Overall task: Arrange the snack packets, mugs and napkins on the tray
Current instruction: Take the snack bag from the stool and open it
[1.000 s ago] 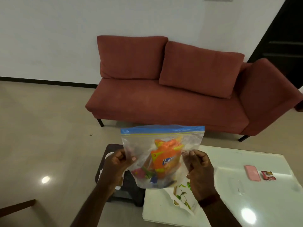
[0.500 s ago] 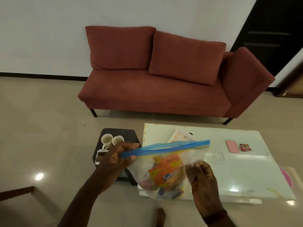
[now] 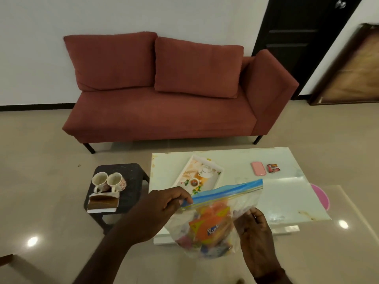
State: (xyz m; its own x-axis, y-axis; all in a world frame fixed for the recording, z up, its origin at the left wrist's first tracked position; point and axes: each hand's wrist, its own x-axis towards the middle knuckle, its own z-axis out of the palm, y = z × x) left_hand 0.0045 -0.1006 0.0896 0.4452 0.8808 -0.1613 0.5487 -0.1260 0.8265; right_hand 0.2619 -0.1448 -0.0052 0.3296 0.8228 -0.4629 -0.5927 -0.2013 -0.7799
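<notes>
- Nearest the camera, a clear zip bag (image 3: pixel 215 220) was held up in the air between both hands, at about 5 o'clock in the view, in front of the near edge of the white table (image 3: pixel 235 160).
- The left hand (image 3: pixel 162 210) pinched the blue seal strip at the bag's left end, thumb and fingers closed on it.
- The right hand (image 3: pixel 254 232) gripped the bag's right side lower down, fingers curled into the plastic.
- Inside the bag sat the snack packets (image 3: pixel 211 226); an orange one faced the camera, with smaller coloured ones bunched at the bottom, too blurred to tell apart.
- At 9 o'clock from the bag, a dark stool (image 3: pixel 131 173) carried two mugs (image 3: pixel 108 181) side by side, touching, and just nearer than them a holder of napkins (image 3: pixel 103 201).
- At 12 o'clock from the bag, the tray (image 3: pixel 180 177) lay flat and skewed on the table; it was white-rimmed with a printed tea scene.
- At 1 o'clock, farther back on the table, a pink phone (image 3: pixel 258 168) lay just beside a small red packet (image 3: pixel 272 168).
- A pink round thing (image 3: pixel 322 196) showed at 3 o'clock past the table's right edge.
- Farthest, at 12 o'clock, a red sofa (image 3: pixel 164 111) stood against the white wall, with a dark door (image 3: pixel 297 33) at 1 o'clock.
</notes>
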